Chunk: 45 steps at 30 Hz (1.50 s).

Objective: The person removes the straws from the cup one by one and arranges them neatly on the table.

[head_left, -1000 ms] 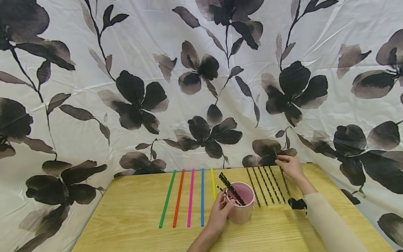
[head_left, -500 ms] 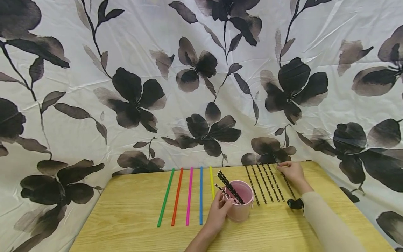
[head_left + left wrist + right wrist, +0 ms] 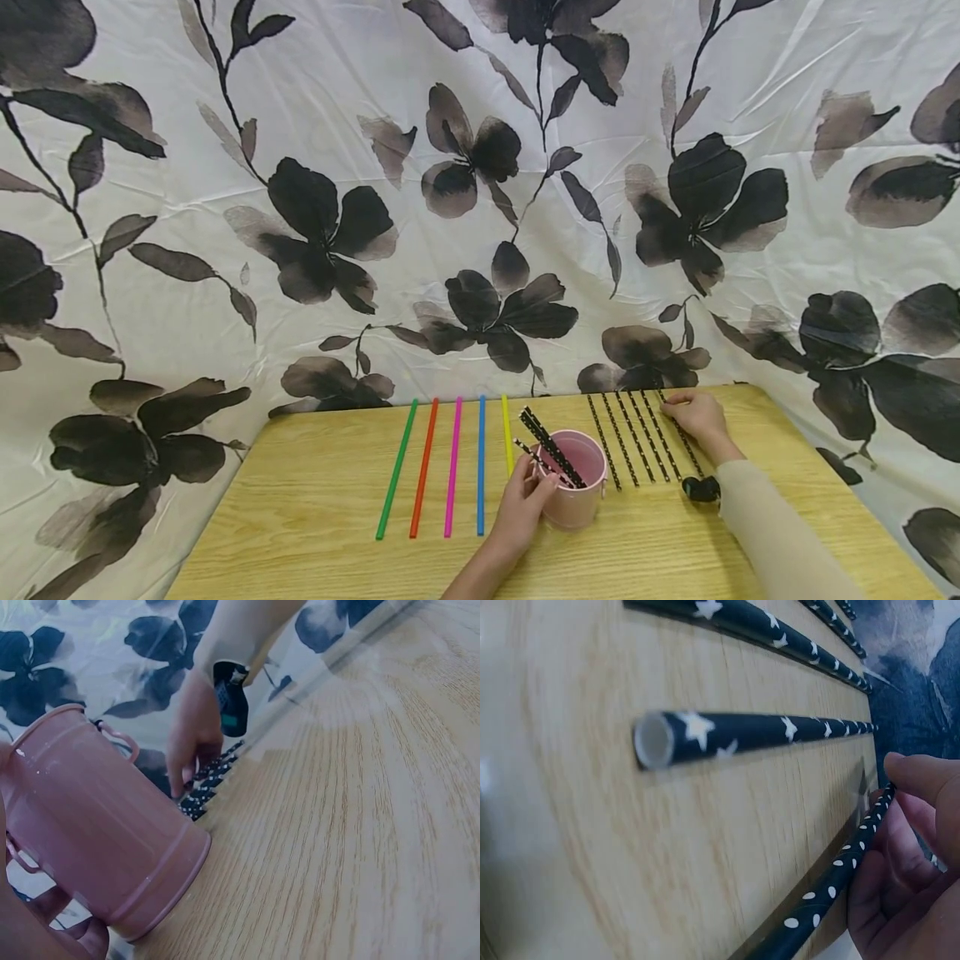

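Note:
My left hand [image 3: 519, 510] grips the side of a small pink bucket [image 3: 574, 507], whose handle loops show in the left wrist view. Several black patterned straws [image 3: 553, 450] lean out over the bucket's left rim. At the right end of a row of black straws with white patterns [image 3: 628, 437], my right hand [image 3: 697, 421] pinches another straw [image 3: 832, 889] near its far end. White dots cover this one, while its neighbour, a black straw [image 3: 765, 733] lying to its left, bears white stars. The pinched straw slants low along the tabletop; whether its whole length touches is unclear.
Left of the bucket, green [image 3: 397, 471], red [image 3: 424, 468], pink [image 3: 453, 467], blue [image 3: 482, 467] and yellow [image 3: 507, 425] straws lie in a row on the wooden table [image 3: 300, 500]. A floral cloth [image 3: 420, 250] hangs behind the table. A black camera [image 3: 701, 489] sits on my right wrist.
My right hand has lowered the pinched straw and drawn it toward me, bringing it down beside the row's right end. My left hand and the bucket stay put.

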Each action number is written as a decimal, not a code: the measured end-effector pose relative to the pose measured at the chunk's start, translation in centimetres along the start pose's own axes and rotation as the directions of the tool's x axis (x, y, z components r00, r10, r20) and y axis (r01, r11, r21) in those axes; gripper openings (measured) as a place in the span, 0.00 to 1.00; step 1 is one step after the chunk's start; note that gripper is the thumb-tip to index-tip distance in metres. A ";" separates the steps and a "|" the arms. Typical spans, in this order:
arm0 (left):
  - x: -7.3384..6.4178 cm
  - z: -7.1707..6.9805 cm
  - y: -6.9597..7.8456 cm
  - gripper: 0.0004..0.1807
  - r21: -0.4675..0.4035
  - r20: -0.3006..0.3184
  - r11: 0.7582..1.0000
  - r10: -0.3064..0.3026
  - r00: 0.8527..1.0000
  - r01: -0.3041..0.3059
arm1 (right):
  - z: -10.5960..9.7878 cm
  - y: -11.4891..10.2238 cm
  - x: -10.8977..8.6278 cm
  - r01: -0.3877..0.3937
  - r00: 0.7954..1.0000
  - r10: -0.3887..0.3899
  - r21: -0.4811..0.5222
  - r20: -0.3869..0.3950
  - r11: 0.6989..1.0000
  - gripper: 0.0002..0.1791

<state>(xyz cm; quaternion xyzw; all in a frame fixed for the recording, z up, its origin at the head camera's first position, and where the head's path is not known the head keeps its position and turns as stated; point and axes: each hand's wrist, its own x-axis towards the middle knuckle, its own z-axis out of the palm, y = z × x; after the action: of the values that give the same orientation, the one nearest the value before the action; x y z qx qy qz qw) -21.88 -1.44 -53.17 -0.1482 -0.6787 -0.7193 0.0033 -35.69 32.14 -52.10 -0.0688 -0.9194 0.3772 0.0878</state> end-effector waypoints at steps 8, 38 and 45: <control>-0.2 -0.1 0.4 0.25 0.003 0.003 1.000 0.003 1.000 -0.003 | 0.3 -0.4 -0.2 -0.026 0.999 0.027 -0.042 0.019 0.999 0.18; -0.1 -0.2 0.6 0.25 0.039 -0.013 0.999 -0.037 0.999 0.037 | 0.2 -1.0 -0.7 -0.040 0.997 0.045 -0.082 0.057 0.996 0.17; -0.1 -0.3 0.5 0.26 0.048 -0.004 0.998 -0.033 0.999 0.033 | 0.4 -0.8 -0.7 -0.052 0.996 0.056 -0.072 0.066 0.996 0.17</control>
<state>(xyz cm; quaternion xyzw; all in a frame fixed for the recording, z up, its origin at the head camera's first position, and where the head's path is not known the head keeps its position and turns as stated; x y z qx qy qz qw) -21.69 -1.75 -52.71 -0.1358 -0.6983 -0.7028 -0.0038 -35.18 31.18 -51.86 -0.0838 -0.9323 0.3490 0.0437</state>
